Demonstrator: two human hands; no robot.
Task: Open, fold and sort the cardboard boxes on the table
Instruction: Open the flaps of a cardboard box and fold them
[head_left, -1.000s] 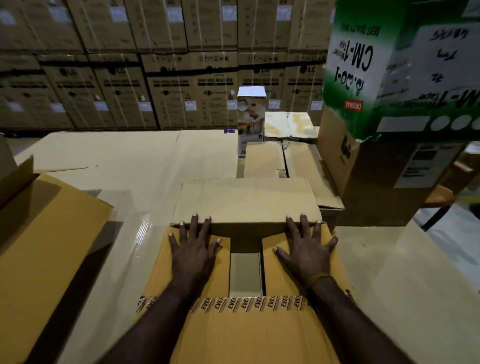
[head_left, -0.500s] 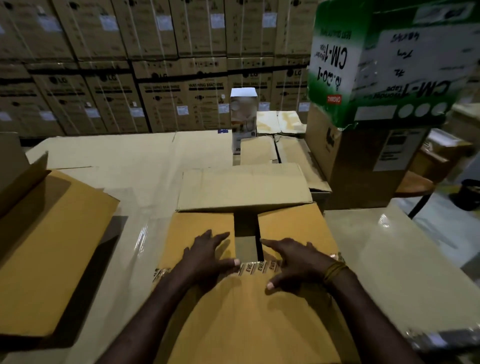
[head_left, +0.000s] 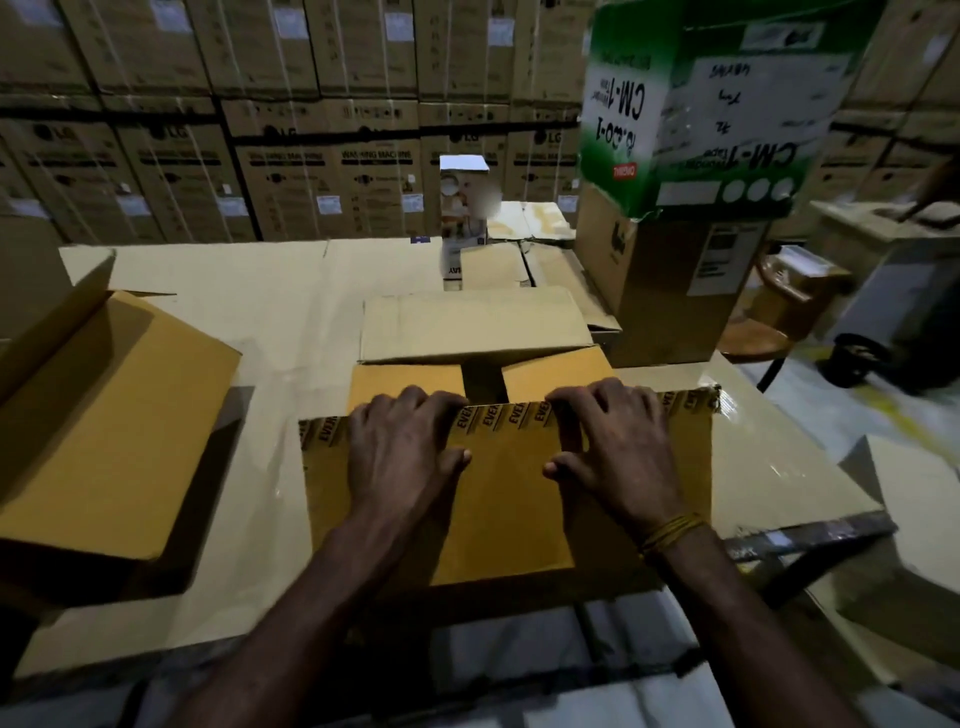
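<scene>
Both hands on the near flap (head_left: 509, 499) of the yellow-brown box (head_left: 405, 379), taken here as the landmark. Left hand (head_left: 402, 457) and right hand (head_left: 613, 457) side by side, fingers curled over the flap's far taped edge (head_left: 511, 413), thumbs lying on the flap's face. A 2-handed grip on that edge, judged to keep the flap square while folding it over the 2 inner flaps visible just beyond the knuckles. A yellow thread band (head_left: 670, 532) round the right wrist.

Just beyond the box, touching or nearly so, a paler box (head_left: 472, 322) lying low with its broad face up. Beyond that, 2 more pale flaps (head_left: 493, 267) and a small upright white carton (head_left: 462, 228). Left of the box, well apart, another yellow-brown box (head_left: 104, 415) standing open, 1 flap raised. Right of and beyond the box, a brown carton (head_left: 660, 291) bearing a green-and-white carton (head_left: 701, 104) printed upside down, likely already sorted or waiting.

Under the box, a table (head_left: 234, 291) covered in flat cardboard sheets, glossy in patches. Behind everything, a wall of stacked washing-machine cartons (head_left: 291, 171). Dim warehouse light; a chair and clutter to the far right, too blurred to detail.
</scene>
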